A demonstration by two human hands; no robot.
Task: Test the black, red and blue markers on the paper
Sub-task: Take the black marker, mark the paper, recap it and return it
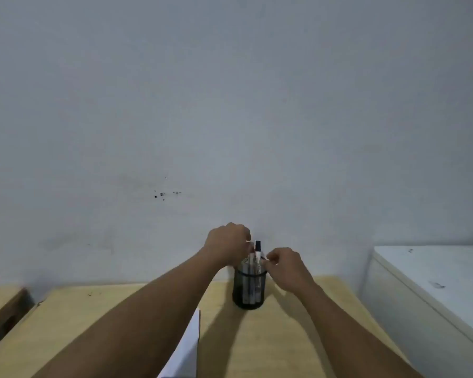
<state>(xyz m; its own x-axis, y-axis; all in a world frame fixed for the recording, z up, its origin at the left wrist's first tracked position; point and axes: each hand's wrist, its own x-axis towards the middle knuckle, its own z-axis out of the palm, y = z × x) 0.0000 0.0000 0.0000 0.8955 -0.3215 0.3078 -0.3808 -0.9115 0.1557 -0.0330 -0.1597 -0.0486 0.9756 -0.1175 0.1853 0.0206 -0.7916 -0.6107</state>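
A black mesh pen holder (249, 291) stands on the wooden desk (279, 336) near the wall. Several white markers sit upright inside it. One marker with a black cap (257, 248) sticks up above the rest. My left hand (227, 245) is curled over the top left of the holder, fingers closed around the marker tops. My right hand (287, 268) is at the holder's upper right rim, fingertips pinched close to the markers. What each hand grips is hidden by the fingers. A white sheet of paper (187, 350) lies under my left forearm.
A plain grey wall (230, 118) rises right behind the desk. A white cabinet (434, 290) stands to the right of the desk. A darker wooden piece of furniture (3, 309) sits at the left edge.
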